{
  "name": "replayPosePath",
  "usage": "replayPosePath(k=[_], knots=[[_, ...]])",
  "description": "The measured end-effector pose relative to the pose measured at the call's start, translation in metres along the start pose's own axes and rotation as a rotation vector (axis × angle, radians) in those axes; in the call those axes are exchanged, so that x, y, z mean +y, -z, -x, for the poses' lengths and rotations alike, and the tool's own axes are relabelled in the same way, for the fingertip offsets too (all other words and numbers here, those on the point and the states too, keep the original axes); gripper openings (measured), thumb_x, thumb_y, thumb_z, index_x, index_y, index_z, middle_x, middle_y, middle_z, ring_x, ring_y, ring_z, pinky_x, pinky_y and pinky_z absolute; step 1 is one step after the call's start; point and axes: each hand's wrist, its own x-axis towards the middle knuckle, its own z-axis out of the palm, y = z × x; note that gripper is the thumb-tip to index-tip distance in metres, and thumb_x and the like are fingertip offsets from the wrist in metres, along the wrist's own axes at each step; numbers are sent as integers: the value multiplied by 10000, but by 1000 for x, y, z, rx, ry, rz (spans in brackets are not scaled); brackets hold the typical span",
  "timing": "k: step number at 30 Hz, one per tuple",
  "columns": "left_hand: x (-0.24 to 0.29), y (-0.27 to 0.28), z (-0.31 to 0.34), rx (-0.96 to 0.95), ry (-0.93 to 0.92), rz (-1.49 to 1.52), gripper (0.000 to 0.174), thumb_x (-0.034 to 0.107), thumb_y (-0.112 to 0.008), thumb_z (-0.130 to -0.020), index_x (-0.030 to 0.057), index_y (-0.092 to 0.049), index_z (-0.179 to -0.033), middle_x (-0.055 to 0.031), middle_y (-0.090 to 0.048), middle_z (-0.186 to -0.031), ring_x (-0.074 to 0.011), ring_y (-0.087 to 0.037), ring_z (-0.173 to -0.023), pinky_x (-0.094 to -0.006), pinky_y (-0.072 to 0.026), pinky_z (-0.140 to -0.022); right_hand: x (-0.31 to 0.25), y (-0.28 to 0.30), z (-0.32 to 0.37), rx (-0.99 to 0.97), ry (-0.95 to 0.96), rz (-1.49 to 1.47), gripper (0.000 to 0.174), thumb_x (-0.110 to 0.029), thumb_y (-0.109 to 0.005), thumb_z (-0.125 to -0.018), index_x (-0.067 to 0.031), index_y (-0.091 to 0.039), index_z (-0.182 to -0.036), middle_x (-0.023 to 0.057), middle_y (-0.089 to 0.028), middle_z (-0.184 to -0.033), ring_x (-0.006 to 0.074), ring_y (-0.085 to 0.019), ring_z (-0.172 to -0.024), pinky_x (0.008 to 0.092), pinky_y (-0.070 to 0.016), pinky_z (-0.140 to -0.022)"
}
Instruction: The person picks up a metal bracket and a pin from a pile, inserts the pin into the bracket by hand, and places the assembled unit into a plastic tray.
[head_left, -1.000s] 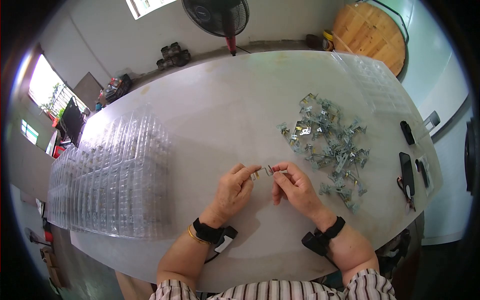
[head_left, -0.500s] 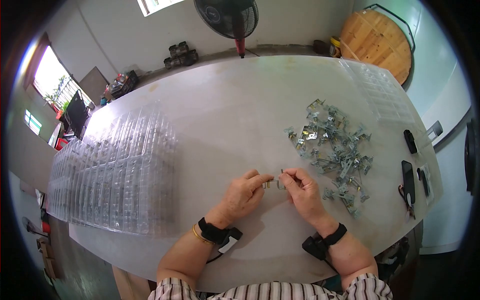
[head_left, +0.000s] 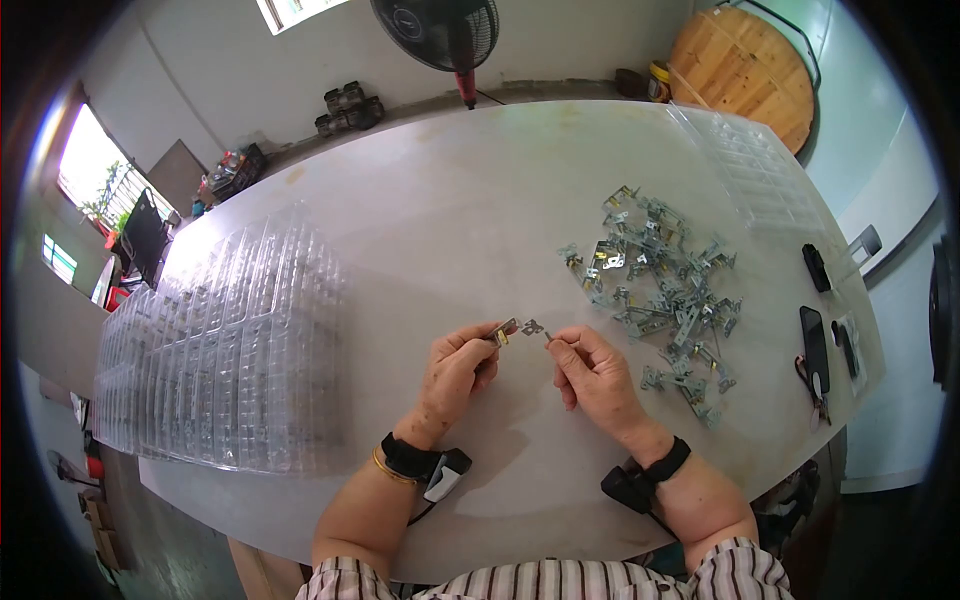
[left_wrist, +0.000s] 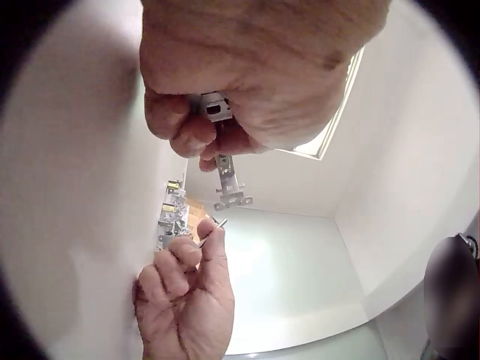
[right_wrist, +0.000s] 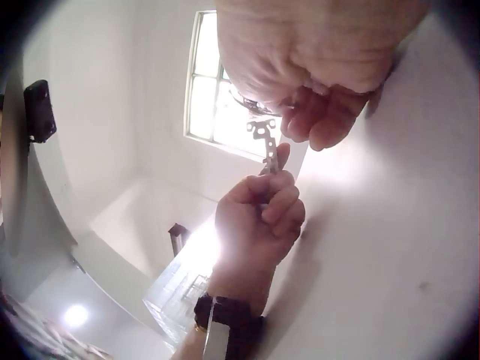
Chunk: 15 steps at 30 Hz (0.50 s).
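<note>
My left hand [head_left: 455, 375] grips a small metal bracket [left_wrist: 228, 177] by one end. The bracket's wider end, a flat plate with holes, sticks out toward the right hand, and a brass-coloured bit shows by the left fingertips. Between thumb and forefinger, my right hand [head_left: 600, 385] pinches a thin metal pin [left_wrist: 216, 230]. Its tip stands just short of the bracket's holed plate, with a small gap showing in the left wrist view. Both hands are above the table [head_left: 500, 470]. To the right lies a loose heap of similar metal brackets [head_left: 685, 310].
Stacked clear plastic trays [head_left: 225, 370] filled with parts stand at the left. Another clear tray [head_left: 750, 170] lies at the far right. A black phone [head_left: 813, 345], scissors [head_left: 820, 400] and a small black object [head_left: 815, 267] lie along the right edge. A fan [head_left: 440, 25] stands beyond the table.
The left hand has turned, so the bracket's holed end now points right and away. The right fingers, at the bracket's end before, are now slightly apart from it with the pin.
</note>
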Motion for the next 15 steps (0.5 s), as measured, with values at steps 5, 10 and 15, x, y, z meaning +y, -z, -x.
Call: replayPosePath(k=[5,10,15], knots=[[6,-5,4,-3,-3,-69,353,72,-494,-933,-61,-669,-1209,32,-516,-732,-48,-439,-591,-209,-344,-511,4,1,-1,-13,26,22,161,-206,-569,-1051,-57,-618,-1085,-7,-550,-701,46,-478,-490,220,-398,-436],[1,-5,4,-18,-72,-131,356,67,-479,-943,-51,-670,-1219,32,-519,-750,-46,-441,-618,-204,-357,-543,3,0,-1,-14,30,31,166,-202,-553,-1057,-49,-612,-1083,-6,-546,-703,45,-473,-497,219,-401,-443],[-1,-5,5,-19,-212,-286,352,23,-468,-927,-33,-690,-1195,19,-504,-806,-63,-458,-659,-225,-401,-598,2,-1,0,-24,-2,-5,173,-201,-544,-1060,-37,-596,-1063,-2,-550,-704,52,-475,-496,223,-405,-443]])
